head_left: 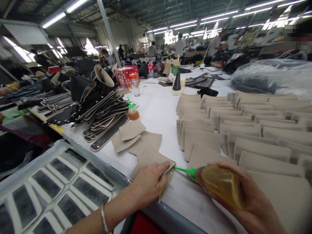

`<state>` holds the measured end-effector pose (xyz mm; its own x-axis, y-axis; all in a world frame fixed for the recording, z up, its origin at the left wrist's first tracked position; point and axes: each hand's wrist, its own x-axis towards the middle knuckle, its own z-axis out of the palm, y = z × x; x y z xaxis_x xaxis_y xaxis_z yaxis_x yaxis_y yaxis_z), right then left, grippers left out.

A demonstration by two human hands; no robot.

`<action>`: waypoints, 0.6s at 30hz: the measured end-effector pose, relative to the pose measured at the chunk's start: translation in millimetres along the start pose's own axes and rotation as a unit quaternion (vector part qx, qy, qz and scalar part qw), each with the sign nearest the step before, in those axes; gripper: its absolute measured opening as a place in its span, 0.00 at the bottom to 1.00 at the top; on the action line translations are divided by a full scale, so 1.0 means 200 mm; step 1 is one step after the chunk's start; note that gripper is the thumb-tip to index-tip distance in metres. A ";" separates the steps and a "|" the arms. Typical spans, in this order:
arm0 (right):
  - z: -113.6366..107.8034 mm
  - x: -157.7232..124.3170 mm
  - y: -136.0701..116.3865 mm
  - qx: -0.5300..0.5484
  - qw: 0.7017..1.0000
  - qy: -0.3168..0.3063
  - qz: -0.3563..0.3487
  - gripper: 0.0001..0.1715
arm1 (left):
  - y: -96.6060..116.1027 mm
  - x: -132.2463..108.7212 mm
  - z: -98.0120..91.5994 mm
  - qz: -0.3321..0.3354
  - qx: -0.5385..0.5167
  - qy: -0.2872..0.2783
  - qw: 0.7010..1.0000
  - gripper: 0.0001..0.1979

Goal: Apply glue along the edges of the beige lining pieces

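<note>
My left hand (152,182) presses on a beige piece (148,159) at the table's front edge, its index finger stretched along the piece's right corner and the other fingers bent. In my right hand (251,198) is a squeeze bottle (218,182) of amber liquid, tilted onto its side. Its thin green nozzle points left and its tip meets the corner of the beige piece, close to my left fingertip. A shiny, yellowish strip shows below that corner. Beyond my left hand lie loose beige pieces (131,130).
Rows of folded beige pieces (202,139) fill the right side. A pile of black straps (104,113) lies at the left, beside a small green-capped bottle (133,113). A rack of framed dark panels (46,183) stands front left. Several people are in the background.
</note>
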<state>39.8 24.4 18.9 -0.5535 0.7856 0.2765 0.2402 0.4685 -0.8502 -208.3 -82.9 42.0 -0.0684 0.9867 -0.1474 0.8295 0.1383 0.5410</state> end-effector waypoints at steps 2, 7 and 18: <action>0.00 0.01 0.00 -0.016 1.000 0.008 -0.024 0.26 | 0.00 0.00 0.00 0.000 -0.001 0.001 1.000 0.22; 0.02 0.00 -0.01 -0.015 0.999 -0.009 -0.042 0.26 | 0.00 0.00 0.00 -0.002 0.001 0.004 1.000 0.23; 0.01 0.01 -0.03 -0.037 0.999 0.004 -0.035 0.25 | 0.00 0.00 0.00 -0.010 0.007 0.000 1.000 0.23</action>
<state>34.5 22.1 24.0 -0.5643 0.7534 0.3377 0.2606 0.5506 -0.7930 -207.5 -83.5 42.2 -0.0851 0.9836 -0.1589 0.8357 0.1573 0.5262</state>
